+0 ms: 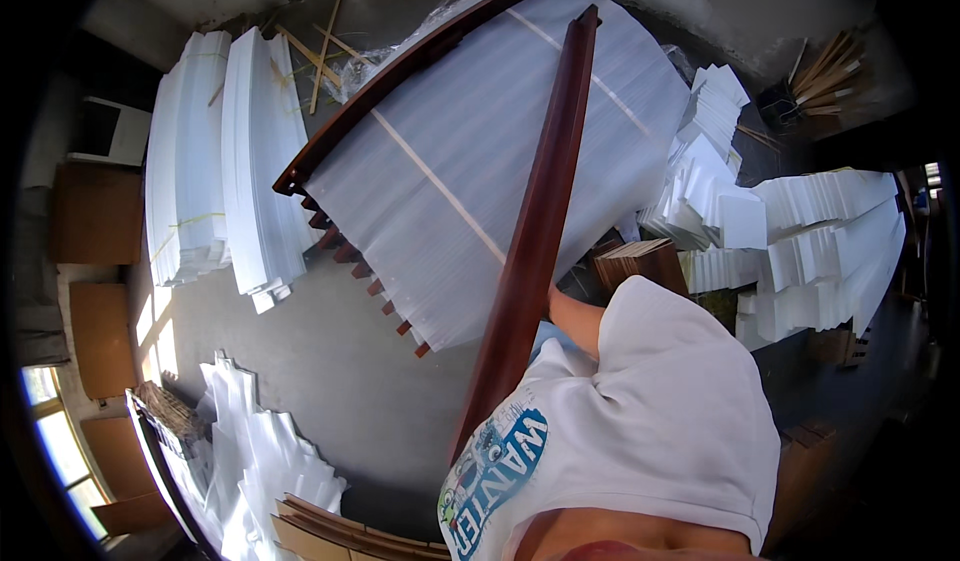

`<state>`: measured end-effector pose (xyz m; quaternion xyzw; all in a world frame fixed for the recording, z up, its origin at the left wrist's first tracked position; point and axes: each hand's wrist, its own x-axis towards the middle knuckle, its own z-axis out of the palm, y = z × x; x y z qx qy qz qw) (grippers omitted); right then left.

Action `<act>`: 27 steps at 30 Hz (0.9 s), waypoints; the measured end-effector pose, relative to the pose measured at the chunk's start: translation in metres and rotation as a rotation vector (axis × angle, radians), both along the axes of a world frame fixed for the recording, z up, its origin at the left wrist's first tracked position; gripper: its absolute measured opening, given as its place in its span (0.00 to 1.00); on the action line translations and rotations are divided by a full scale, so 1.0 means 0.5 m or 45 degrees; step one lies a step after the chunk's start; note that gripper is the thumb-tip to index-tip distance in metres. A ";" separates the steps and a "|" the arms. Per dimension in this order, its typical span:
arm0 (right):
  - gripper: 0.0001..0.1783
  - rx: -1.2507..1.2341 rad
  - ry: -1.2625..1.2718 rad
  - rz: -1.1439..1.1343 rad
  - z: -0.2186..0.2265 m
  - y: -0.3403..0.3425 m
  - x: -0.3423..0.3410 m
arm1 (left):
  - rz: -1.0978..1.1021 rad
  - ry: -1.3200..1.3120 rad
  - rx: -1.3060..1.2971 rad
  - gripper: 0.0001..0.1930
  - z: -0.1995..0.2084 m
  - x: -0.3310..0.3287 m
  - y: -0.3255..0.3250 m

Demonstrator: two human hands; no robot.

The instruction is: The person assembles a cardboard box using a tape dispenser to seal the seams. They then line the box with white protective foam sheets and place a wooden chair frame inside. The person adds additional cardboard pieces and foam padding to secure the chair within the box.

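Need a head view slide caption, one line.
Long reddish-brown beam slants in front of translucent white sheeting, a bare forearm partly hidden behind the beam.

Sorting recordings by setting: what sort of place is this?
Probably a workshop or packing area, judging by the long brown beam, the pale-covered stack and the bundled white strips.

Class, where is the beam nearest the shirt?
In the head view, the beam runs centrally, from left of the shirt up across the white sheeting.

Grey walls [760, 6] and a bright window [66, 449] border the grey floor [350, 386]
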<state>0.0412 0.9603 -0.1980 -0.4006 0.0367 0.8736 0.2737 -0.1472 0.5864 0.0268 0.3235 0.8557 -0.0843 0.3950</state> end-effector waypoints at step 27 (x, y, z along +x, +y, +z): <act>0.23 0.583 0.592 1.472 0.121 -0.276 -0.349 | 2.927 0.395 0.244 0.42 -0.290 0.588 -0.354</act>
